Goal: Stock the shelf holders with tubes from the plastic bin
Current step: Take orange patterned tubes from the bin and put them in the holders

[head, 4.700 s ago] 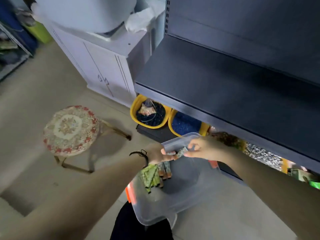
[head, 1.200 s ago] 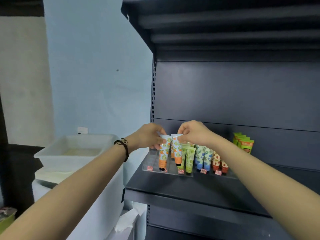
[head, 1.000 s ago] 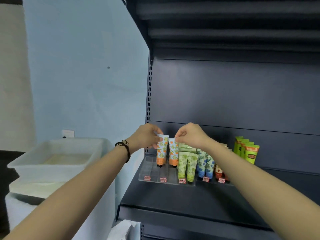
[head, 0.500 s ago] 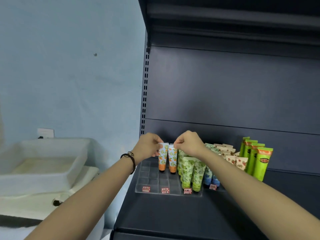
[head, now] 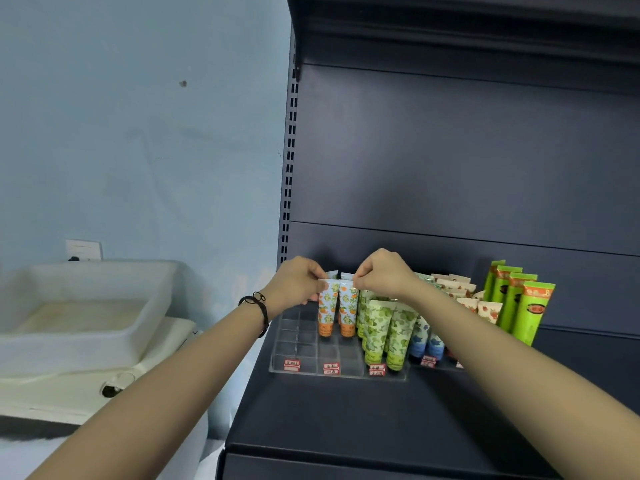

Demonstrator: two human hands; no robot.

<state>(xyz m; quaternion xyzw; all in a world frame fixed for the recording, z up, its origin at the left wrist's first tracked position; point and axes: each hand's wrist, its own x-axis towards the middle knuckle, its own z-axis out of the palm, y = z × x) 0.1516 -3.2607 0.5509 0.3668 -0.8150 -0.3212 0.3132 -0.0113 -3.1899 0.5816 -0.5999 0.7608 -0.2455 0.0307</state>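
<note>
Pinched at its crimped top edge between thumb and fingers of the left hand (head: pixel 298 284) — an orange-print tube (head: pixel 327 313), upright, cap down among the cells of the clear acrylic holder (head: pixel 298 355). Pinched the same way by the right hand (head: pixel 384 275), a second orange-print tube (head: pixel 347 315), just beside the first. Both in line with the second of the red price labels (head: pixel 330 368) on the holder's front rim. Vacant cells in front of them and down the whole left side. Close on the right: green leaf-print tubes (head: pixel 375 327), then blue tubes (head: pixel 420 337), then tall bright green tubes (head: pixel 530 310) near the back panel. Bare dark shelf (head: pixel 346 420) from the holder's rim to the front edge — open room. Beyond the shelf's left end, well apart, a white tub (head: pixel 86 306)
</note>
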